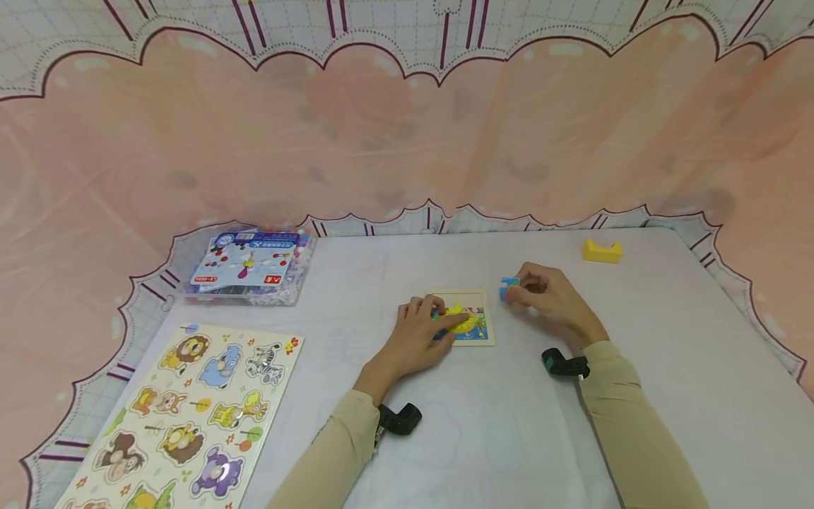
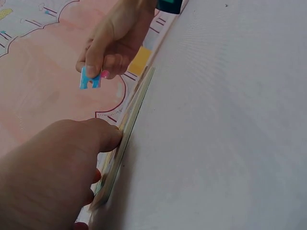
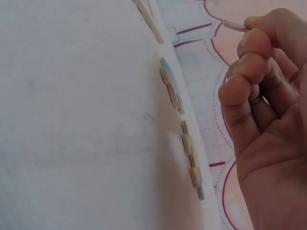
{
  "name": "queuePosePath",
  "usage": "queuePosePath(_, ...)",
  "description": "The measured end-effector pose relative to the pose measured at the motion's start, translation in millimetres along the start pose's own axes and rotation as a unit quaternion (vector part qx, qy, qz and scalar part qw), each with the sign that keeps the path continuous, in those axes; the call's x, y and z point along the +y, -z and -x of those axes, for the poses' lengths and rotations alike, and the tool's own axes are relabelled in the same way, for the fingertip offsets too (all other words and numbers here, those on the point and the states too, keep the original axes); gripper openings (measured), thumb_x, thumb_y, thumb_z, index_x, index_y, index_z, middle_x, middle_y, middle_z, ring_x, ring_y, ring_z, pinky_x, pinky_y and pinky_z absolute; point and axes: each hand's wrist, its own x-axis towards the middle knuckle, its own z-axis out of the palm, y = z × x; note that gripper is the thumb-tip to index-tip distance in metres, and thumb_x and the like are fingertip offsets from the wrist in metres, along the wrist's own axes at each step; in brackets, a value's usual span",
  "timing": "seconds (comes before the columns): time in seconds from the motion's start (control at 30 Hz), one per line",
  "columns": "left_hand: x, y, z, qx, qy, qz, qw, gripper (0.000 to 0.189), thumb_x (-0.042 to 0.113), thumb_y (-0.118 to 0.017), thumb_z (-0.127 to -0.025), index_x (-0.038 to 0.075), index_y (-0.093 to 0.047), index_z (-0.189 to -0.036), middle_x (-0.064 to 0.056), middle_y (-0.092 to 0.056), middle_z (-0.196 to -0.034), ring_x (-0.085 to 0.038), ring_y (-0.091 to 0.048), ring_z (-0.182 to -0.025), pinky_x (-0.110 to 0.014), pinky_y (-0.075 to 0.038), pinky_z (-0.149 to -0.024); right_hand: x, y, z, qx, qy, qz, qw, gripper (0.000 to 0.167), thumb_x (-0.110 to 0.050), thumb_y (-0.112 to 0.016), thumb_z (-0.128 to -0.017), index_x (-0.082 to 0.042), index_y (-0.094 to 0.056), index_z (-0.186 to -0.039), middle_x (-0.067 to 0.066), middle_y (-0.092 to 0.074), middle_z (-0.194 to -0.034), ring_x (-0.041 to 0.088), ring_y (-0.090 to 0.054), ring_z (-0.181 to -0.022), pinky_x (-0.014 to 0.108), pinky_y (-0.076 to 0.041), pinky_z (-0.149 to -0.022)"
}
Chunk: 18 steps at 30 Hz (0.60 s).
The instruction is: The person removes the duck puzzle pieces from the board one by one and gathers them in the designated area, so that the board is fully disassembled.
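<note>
Left hand (image 1: 418, 331) rests on the framed puzzle (image 1: 473, 297), fingers loosely spread; right hand (image 1: 553, 297) pinches a blue piece (image 1: 507, 283) to the left hand's right. Best align its notch before pressing.

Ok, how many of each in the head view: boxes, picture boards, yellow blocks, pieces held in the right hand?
Boxes: 1
Picture boards: 2 (framed board, animal board)
Yellow blocks: 1
Pieces in the right hand: 1
Total: 5
</note>
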Motion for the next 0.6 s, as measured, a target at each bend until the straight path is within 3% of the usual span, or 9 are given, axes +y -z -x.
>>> queuePosePath(0.3, -0.1, 0.1, -0.3, 0.003, 0.002, 0.009, 1.0, 0.036, 0.035, -0.05, -0.096, 0.039, -0.055, -0.131, 0.002, -0.043, -0.114, -0.02, -0.035, -0.102, -0.038, -0.027, -0.085, 5, 13, 3.2, 0.023, 0.011, -0.011, 0.9996, 0.013, -0.013, -0.061, -0.091, -0.004, -0.054, -0.084, -0.002, -0.052, -0.065, 0.015, -0.05, -0.058, 0.025, -0.04, -0.055)
queuePosePath(0.6, 0.9, 1.3, 0.1, 0.003, 0.003, 0.011, 0.9999, 0.036, 0.034, -0.051, -0.095, 0.038, -0.055, -0.131, 0.001, -0.044, -0.114, -0.02, -0.036, -0.101, -0.038, -0.027, -0.085, 5, 25, 8.8, 0.032, 0.007, 0.011, 0.9994, 0.022, -0.012, -0.055, -0.095, 0.001, -0.051, -0.078, 0.003, -0.047, -0.061, 0.016, -0.044, -0.054, 0.024, -0.037, -0.049)
